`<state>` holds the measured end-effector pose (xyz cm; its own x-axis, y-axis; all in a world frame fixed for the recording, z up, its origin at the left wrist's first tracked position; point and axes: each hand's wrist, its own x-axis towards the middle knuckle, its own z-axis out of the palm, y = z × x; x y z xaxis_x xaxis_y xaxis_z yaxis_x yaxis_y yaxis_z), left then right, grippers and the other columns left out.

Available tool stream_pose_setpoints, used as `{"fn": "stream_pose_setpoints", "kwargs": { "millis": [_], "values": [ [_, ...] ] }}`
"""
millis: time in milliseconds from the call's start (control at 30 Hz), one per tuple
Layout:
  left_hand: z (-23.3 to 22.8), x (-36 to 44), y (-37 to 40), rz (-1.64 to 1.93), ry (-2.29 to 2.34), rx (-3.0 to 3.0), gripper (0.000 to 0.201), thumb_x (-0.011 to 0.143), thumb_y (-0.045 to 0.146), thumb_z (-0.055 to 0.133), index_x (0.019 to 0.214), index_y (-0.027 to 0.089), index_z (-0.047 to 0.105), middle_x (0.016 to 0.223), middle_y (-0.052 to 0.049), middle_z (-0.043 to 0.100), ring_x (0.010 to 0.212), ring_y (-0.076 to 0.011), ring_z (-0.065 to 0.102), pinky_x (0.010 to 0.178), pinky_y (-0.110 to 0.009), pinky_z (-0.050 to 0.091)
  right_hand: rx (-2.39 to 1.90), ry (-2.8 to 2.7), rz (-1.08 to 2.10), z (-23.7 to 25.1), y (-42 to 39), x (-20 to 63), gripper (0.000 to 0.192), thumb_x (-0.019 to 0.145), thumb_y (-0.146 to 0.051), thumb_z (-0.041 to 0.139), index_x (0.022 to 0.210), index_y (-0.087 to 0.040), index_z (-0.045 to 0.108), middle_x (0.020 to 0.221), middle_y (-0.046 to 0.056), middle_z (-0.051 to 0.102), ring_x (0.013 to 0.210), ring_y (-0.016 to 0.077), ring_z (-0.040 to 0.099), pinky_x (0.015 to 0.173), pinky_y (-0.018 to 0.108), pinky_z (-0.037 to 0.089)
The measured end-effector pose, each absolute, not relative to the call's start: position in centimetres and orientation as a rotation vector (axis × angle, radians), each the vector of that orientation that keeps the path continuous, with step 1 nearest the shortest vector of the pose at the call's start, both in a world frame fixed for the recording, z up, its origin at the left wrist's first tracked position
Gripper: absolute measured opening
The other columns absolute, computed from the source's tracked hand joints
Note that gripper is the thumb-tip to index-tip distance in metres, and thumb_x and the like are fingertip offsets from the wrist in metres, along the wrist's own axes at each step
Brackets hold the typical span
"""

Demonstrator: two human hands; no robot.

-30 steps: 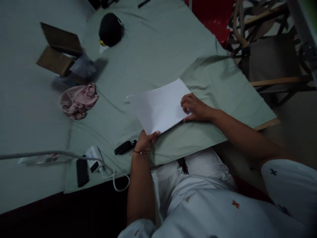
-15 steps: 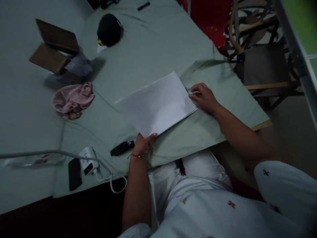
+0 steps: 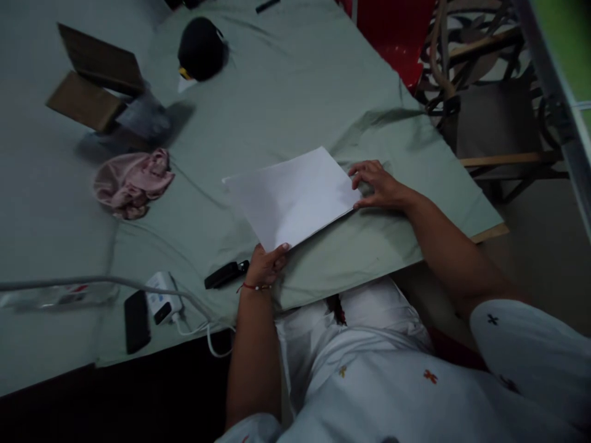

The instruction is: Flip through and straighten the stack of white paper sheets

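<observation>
A thin stack of white paper [image 3: 300, 197] sits at a slant above the table's near edge, its near side slightly raised. My left hand [image 3: 268, 263] grips its near-left corner, thumb on top and the other fingers mostly underneath. At the opposite short edge, my right hand [image 3: 373, 184] is curled round the near-right corner. Its thumb touches the corner and its bent fingers rest against the edge, with a gap between thumb and fingers. Just left of my left wrist lies a black object resembling a stapler [image 3: 226, 274].
A phone [image 3: 137, 321], a white power adapter [image 3: 164, 295] with cables and a crumpled pink cloth [image 3: 133, 181] lie along the left. Beyond are an open cardboard box [image 3: 87, 101] and a dark rounded object [image 3: 202, 49]. Chairs [image 3: 498, 120] stand right of the green-covered table [image 3: 277, 92].
My right hand has gone from a pinch beside the paper's right edge to a wider curl against its near-right corner. The paper has tilted and shifted slightly; my left hand keeps its grip.
</observation>
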<state>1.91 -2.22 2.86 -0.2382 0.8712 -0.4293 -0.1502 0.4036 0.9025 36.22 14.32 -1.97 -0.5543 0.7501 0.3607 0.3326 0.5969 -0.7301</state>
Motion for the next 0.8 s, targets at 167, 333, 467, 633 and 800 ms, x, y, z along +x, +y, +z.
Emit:
{"fn": "stream_pose_setpoints", "kwargs": {
  "millis": [167,333,467,633,800],
  "values": [
    [3.1,2.0,-2.0,1.095,1.492,0.660,0.062,0.044,0.028,0.100,0.087,0.018,0.057,0.060,0.012,0.050,0.037,0.0010,0.032,0.035,-0.014,0.020,-0.780,-2.259,0.757,-2.5,14.1,36.0,0.045,0.069,-0.050,0.094,0.095,-0.023,0.068,0.137,0.015,0.062,0.142,0.0406,0.045,0.123,0.063,0.031],
    [3.1,1.9,-1.9,1.084,1.492,0.661,0.061,0.044,0.029,0.101,0.083,0.018,0.056,0.059,0.012,0.049,0.037,0.0007,0.033,0.035,-0.014,0.019,-0.770,-2.279,0.709,-2.9,14.0,35.7,0.034,0.074,-0.040,0.089,0.095,-0.023,0.067,0.133,0.014,0.063,0.138,0.0389,0.046,0.120,0.063,0.033],
    [3.2,1.9,-1.9,1.071,1.490,0.659,0.060,0.045,0.029,0.100,0.086,0.018,0.057,0.059,0.012,0.050,0.037,0.0004,0.032,0.035,-0.015,0.018,-0.759,-2.252,0.690,-2.8,14.0,35.5,0.030,0.076,-0.036,0.086,0.095,-0.022,0.067,0.129,0.013,0.064,0.128,0.0363,0.050,0.116,0.062,0.036],
    [3.1,1.8,-1.9,1.042,1.493,0.691,0.058,0.047,0.029,0.099,0.086,0.018,0.057,0.059,0.012,0.050,0.037,0.0005,0.032,0.035,-0.015,0.020,-0.765,-2.266,0.707,-2.9,13.8,35.1,0.025,0.077,-0.032,0.084,0.092,-0.022,0.067,0.124,0.012,0.064,0.121,0.0330,0.051,0.112,0.059,0.038],
    [3.1,1.7,-2.0,1.013,1.492,0.710,0.060,0.048,0.030,0.100,0.087,0.018,0.057,0.056,0.013,0.047,0.037,-0.0002,0.031,0.035,-0.015,0.021,-0.846,-2.262,0.669,-3.4,14.0,34.8,0.019,0.078,-0.029,0.081,0.087,-0.022,0.066,0.117,0.011,0.065,0.118,0.0329,0.050,0.110,0.058,0.039]
  ]
}}
